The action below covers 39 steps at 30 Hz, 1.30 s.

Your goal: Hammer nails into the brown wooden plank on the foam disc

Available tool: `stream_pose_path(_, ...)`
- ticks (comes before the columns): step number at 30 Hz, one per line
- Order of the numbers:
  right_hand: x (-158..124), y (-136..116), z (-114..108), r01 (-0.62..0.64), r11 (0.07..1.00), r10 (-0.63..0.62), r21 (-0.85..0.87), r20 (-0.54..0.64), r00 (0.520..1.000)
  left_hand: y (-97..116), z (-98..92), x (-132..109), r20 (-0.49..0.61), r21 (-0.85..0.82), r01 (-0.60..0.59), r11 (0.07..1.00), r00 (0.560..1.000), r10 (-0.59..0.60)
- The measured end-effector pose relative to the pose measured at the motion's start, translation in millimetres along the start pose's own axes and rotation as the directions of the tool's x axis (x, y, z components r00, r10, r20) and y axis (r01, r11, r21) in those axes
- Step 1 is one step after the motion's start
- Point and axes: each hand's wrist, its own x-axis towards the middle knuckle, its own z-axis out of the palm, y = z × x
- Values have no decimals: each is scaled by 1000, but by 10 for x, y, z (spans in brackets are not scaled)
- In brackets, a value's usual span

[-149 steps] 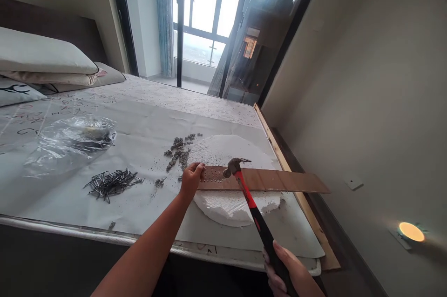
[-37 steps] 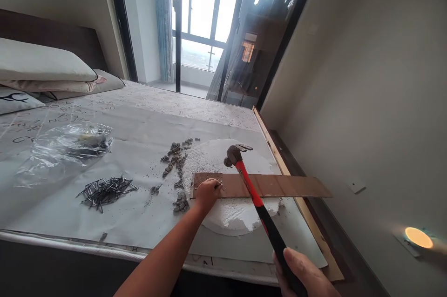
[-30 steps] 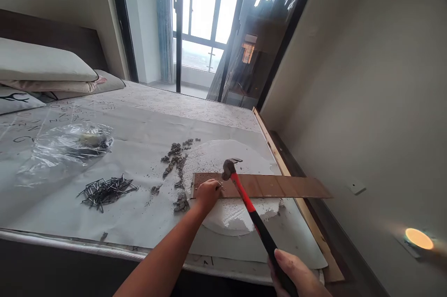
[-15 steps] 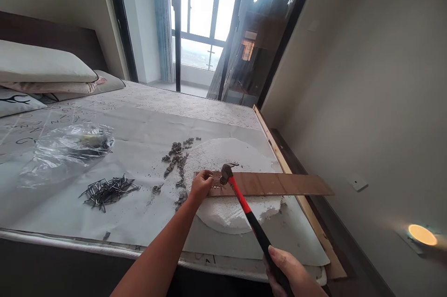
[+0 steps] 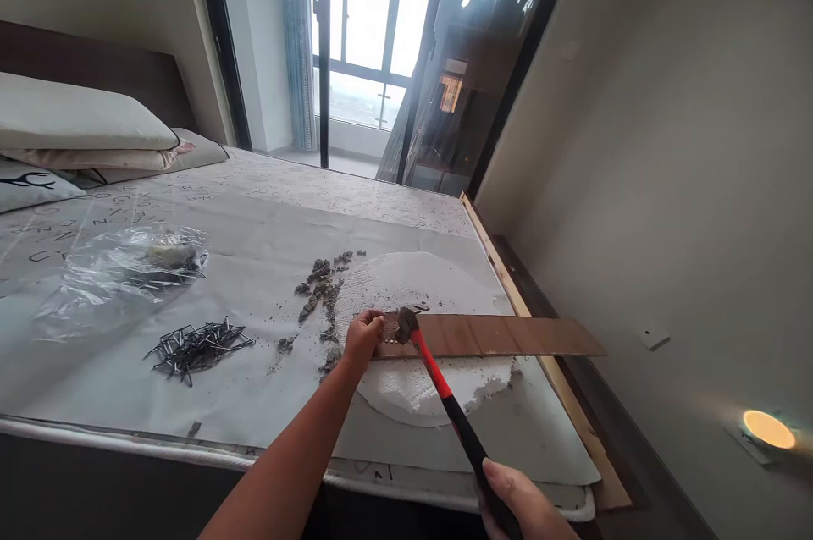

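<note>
My right hand point(image 5: 524, 496) is wrapped round the black lower grip of a claw hammer point(image 5: 435, 372) with a red upper handle. The hammer's head is over the left part of a narrow brown wooden board point(image 5: 501, 335), close to my left fingers. My left hand point(image 5: 364, 337) rests at the board's left end with its fingers pinched; what they hold, if anything, is too small to make out. Several small nail heads show in the board beside it. Beneath the board is a rough white foam slab point(image 5: 412, 392).
A pile of loose nails point(image 5: 200, 347) lies to the left, with a clear plastic bag point(image 5: 120, 273) behind it. Grey crumbs point(image 5: 321, 273) are scattered beside the foam. A grey sheet point(image 5: 273, 227) covers part of the mattress, and a wooden rail point(image 5: 501, 269) runs along the right edge.
The hammer and my right hand have shifted slightly left, and the hammer head sits a little lower and closer to my left fingers. My left hand stays at the board's end.
</note>
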Motion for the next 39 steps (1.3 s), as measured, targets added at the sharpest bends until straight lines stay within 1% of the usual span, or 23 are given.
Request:
stream_pose_path(3, 39, 19, -46, 15, 1000, -17, 28, 90, 996, -28, -5, 7, 10, -22, -10, 1000, 1000, 10)
stream_pose_path(5, 66, 21, -91, 38, 997, -46, 63, 130, 990, -29, -13, 9, 36, -90, -23, 996, 999, 26)
stream_pose_path(7, 98, 6, -141, 57, 994, -68, 95, 120, 990, 3, -32, -7, 69, -181, -36, 983, 996, 50)
stream_pose_path(9, 145, -46, -201, 87, 993, -92, 79, 56, 994, 69, -67, -48, 95, -252, -57, 966, 992, 83)
stream_pose_path(10, 177, -92, -239, 111, 993, -111, 29, 3, 994, 110, -93, -77, 104, -270, -71, 960, 989, 102)
stream_pose_path(11, 217, -152, -282, 129, 989, -134, -77, -64, 989, 153, -125, -111, 110, -271, -86, 959, 987, 120)
stream_pose_path(12, 266, -224, -332, 131, 967, -163, -219, -134, 978, 195, -162, -147, 111, -258, -104, 961, 984, 137)
stream_pose_path(13, 325, -305, -388, 114, 910, -211, -398, -209, 955, 235, -203, -185, 109, -235, -124, 964, 982, 153)
stream_pose_path(14, 394, -390, -448, 33, 788, -252, -615, -272, 929, 270, -248, -223, 104, -208, -143, 968, 980, 167)
stream_pose_path(15, 470, -475, -509, -10, 734, -278, -679, -313, 908, 301, -295, -260, 96, -182, -160, 970, 979, 179)
stream_pose_path(18, 721, -674, -661, -91, 632, -330, -770, -374, 867, 365, -429, -365, 76, -138, -184, 973, 978, 196)
stream_pose_path(21, 931, -731, -713, -200, 542, -329, -816, -425, 844, 392, -535, -460, 66, -99, -188, 977, 979, 195)
stream_pose_path(23, 1016, -701, -687, -252, 495, -310, -832, -440, 843, 396, -586, -519, 80, -31, -199, 979, 976, 201)
stream_pose_path(26, 1054, -624, -602, -304, 444, -285, -843, -455, 844, 392, -640, -595, 103, 98, -226, 969, 971, 216)
stream_pose_path(29, 1006, -591, -516, -323, 425, -283, -846, -463, 840, 374, -678, -659, 65, 214, -259, 942, 966, 251)
stream_pose_path(31, 932, -611, -463, -300, 432, -294, -850, -448, 844, 341, -704, -700, 31, 315, -277, 908, 959, 282)
stream_pose_path(33, 829, -661, -392, -243, 451, -338, -859, -416, 844, 285, -727, -742, 5, 418, -278, 865, 953, 303)
stream_pose_path(36, 644, -761, -206, -96, 495, -433, -864, -341, 835, 173, -737, -807, -44, 526, -263, 809, 941, 335)
stream_pose_path(37, 581, -792, -118, -36, 520, -445, -853, -306, 841, 138, -729, -830, -56, 557, -260, 789, 936, 348)
stream_pose_path(39, 462, -836, 93, 84, 598, -417, -797, -220, 882, 89, -694, -875, -74, 635, -232, 736, 931, 357)
